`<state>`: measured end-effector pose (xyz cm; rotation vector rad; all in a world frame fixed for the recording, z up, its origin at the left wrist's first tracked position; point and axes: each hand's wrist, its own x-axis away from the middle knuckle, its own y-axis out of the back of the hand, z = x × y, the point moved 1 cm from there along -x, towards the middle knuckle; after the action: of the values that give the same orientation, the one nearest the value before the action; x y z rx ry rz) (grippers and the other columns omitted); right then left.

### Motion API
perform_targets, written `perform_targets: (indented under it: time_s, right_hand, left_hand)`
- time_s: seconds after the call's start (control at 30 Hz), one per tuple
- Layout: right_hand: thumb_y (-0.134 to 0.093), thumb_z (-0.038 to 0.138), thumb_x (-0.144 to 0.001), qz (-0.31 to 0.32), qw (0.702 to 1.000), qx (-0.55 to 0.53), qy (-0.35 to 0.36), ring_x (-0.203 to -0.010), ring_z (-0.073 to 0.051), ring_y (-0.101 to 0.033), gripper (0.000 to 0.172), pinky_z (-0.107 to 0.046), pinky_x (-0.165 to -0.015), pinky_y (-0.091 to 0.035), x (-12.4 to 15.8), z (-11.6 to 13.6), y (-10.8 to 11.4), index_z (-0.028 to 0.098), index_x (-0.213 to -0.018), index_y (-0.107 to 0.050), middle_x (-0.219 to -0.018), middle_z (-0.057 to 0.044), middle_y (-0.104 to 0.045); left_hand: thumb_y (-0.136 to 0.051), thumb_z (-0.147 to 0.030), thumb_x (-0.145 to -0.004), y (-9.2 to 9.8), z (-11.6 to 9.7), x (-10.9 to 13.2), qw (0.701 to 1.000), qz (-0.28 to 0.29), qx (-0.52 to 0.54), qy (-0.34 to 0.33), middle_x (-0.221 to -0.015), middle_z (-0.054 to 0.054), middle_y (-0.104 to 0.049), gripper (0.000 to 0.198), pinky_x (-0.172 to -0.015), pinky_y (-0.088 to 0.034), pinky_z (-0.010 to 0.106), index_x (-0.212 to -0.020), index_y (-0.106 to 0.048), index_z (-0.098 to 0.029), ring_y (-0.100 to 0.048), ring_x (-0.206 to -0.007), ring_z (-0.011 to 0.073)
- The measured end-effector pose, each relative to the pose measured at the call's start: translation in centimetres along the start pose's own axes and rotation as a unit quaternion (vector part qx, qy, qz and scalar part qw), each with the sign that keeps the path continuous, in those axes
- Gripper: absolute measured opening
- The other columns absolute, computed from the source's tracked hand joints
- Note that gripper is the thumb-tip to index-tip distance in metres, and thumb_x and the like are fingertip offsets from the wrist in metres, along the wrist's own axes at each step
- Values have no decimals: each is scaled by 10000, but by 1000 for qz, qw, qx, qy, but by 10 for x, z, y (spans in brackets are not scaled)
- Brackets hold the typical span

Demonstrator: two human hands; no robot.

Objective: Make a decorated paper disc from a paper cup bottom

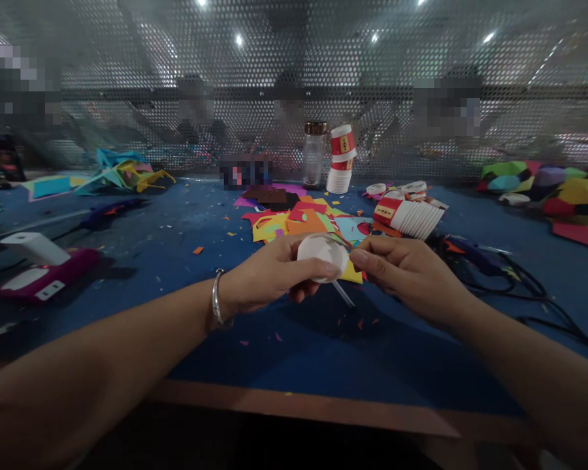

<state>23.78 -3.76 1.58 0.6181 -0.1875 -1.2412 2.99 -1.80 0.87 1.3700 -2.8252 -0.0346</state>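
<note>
Shallow white paper cup [324, 250], held above the bench [255, 365], behind the middle of its front edge.
On my remote feed, my left hand [272, 269] grips it; my right hand [406, 271] pinches a thin strip [341, 241] at its rim.

I held a white round piece [317, 249] above the blue bench [255, 365].
My left grip [279, 271] clasped it; my right grip [396, 271] pinched a thin strip [342, 241] at its edge. Coloured paper [301, 222] lay beyond, beside a sideways cup stack [411, 218].
</note>
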Motion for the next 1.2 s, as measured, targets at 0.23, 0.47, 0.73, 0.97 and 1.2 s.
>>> perform_targets:
  time_s: [0.23,0.47,0.73,0.97,1.2]
  right_hand:
    - [-574,671,-959,9,998,58,34,-534,-94,-351,560,-272,-496,-264,0,1,2,205,-650,-545,-606,46,-424]
    - [-594,725,-924,6,998,57,36,-539,-106,-353,586,-276,-492,-267,2,6,2,207,-652,-575,-595,42,-428]
    - [-530,761,-940,13,996,78,38,-554,-114,-380,622,-278,-512,-296,4,4,4,206,-664,-578,-603,33,-439]
    - [-511,784,-937,8,995,87,43,-553,-117,-385,646,-286,-519,-301,3,6,4,216,-631,-523,-590,31,-434]
    - [-513,743,-961,1,994,98,49,-557,-118,-377,615,-288,-519,-294,3,5,3,218,-640,-524,-604,33,-428]
  left_hand:
    - [-709,-333,-815,-1,-2,0,998,-5,-67,10,-685,-48,-576,236,-413,-384,149,-964,-648,-161,-517,-523,61]
    - [-716,-305,-798,-2,-4,3,998,0,-57,34,-668,-54,-558,203,-420,-367,148,-928,-651,-164,-492,-515,53]
    - [-718,-317,-793,-1,-6,4,998,14,-12,63,-619,-61,-532,193,-404,-339,135,-871,-623,-169,-455,-502,52]
    - [-743,-388,-754,0,-5,4,995,-2,9,100,-594,-33,-538,271,-401,-320,151,-822,-627,-152,-453,-489,59]
    - [-727,-343,-751,0,-7,3,996,14,25,90,-576,-34,-520,226,-386,-286,150,-729,-596,-161,-435,-470,49]
